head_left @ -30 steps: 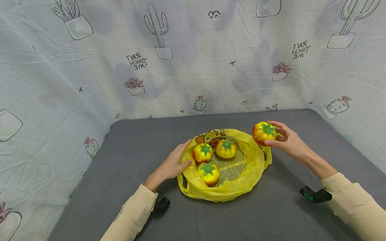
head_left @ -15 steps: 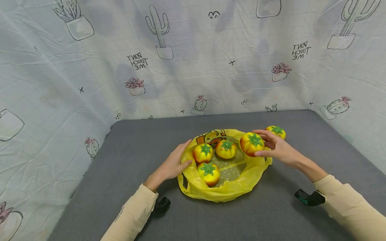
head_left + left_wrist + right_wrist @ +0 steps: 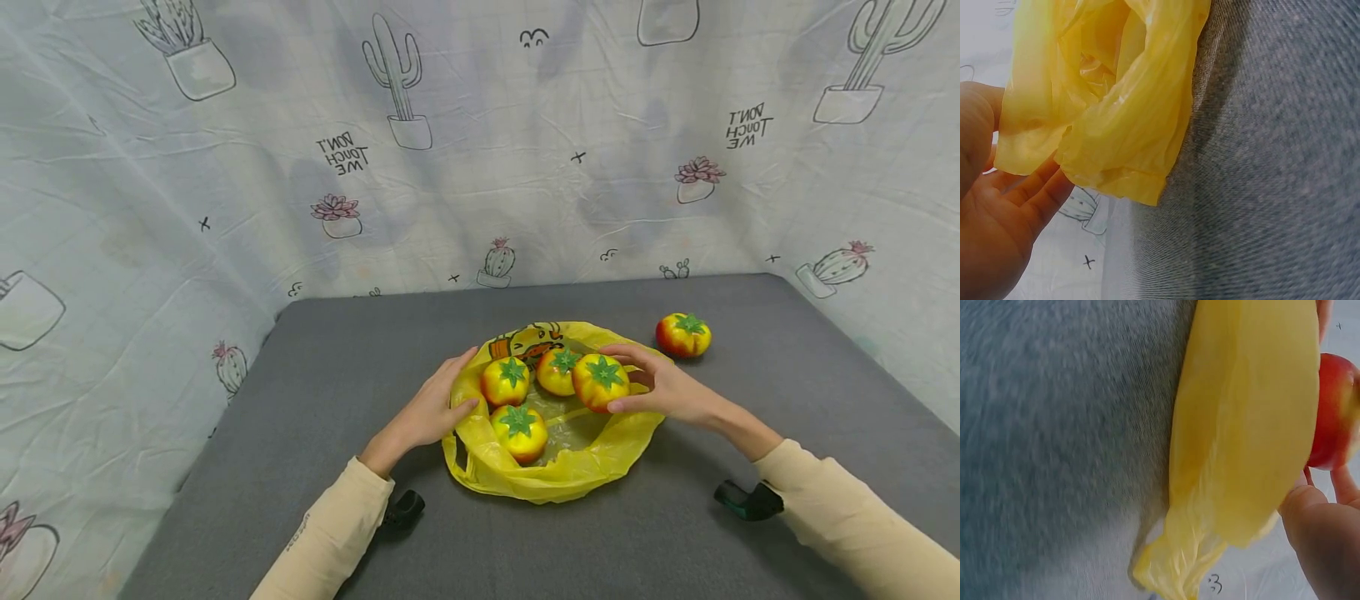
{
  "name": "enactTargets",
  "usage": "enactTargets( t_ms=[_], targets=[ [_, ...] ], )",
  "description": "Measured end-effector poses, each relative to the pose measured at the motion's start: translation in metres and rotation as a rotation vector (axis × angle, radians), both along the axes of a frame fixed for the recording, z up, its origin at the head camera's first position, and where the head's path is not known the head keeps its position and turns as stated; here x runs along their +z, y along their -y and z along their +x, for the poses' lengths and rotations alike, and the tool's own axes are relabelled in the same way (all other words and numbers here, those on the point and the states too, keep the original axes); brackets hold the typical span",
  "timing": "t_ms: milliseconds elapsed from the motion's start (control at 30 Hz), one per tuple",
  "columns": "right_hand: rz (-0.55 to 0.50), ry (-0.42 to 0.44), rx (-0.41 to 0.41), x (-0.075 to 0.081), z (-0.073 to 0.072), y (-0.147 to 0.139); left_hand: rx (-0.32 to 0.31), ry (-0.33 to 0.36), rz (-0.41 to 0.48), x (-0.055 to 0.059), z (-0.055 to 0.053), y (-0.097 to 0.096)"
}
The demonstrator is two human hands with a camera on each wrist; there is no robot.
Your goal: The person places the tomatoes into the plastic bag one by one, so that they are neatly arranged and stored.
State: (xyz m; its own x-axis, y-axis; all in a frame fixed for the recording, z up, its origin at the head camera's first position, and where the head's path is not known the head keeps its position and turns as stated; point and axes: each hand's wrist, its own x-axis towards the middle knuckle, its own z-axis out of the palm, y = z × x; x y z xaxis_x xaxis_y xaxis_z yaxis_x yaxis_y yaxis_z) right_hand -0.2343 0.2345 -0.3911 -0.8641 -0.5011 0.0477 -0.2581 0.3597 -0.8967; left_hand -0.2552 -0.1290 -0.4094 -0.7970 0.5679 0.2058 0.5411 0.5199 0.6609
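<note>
A yellow plastic bag stands with its mouth spread wide on the grey table. My left hand holds its left rim; in the left wrist view the fingers pass behind the yellow film. My right hand grips a yellow-red tomato with a green star-shaped top, over the right part of the bag's mouth. In the right wrist view that tomato shows beyond the bag's wall, partly hidden by it. Inside the bag are three more tomatoes, one at the left, one in front and one behind.
Another tomato lies on the grey table, behind my right hand. A white cloth printed with cactus drawings hangs behind and at both sides. Black straps show under the sleeves.
My right hand has carried the tomato left and down, from beyond the bag's right rim to over its mouth. The tomato behind it on the table has come into sight. My left hand stays put.
</note>
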Motion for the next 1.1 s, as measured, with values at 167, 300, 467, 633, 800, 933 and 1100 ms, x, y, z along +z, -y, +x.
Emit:
enactTargets(
  t_ms=[167, 300, 467, 633, 800, 933, 1100],
  targets=[
    [0.007, 0.004, 0.010, -0.005, 0.000, 0.006, -0.006, 0.007, -0.006, 0.000, -0.001, 0.000],
    [0.011, -0.012, 0.028, -0.008, 0.000, 0.011, -0.006, 0.006, -0.010, 0.000, -0.001, 0.000],
    [0.003, -0.004, 0.042, -0.011, -0.001, 0.016, -0.004, -0.002, -0.011, -0.001, -0.002, 0.001],
    [-0.004, 0.008, 0.072, -0.014, -0.001, 0.021, -0.004, -0.001, -0.008, -0.002, -0.002, 0.000],
    [0.004, 0.036, 0.093, -0.016, 0.000, 0.024, 0.000, -0.016, -0.005, -0.002, -0.002, 0.000],
    [0.012, 0.055, 0.099, -0.019, 0.000, 0.026, 0.001, -0.021, -0.005, -0.003, -0.002, 0.000],
    [0.025, 0.067, 0.122, -0.022, 0.000, 0.028, 0.000, -0.019, -0.007, -0.004, -0.002, 0.000]
  ],
)
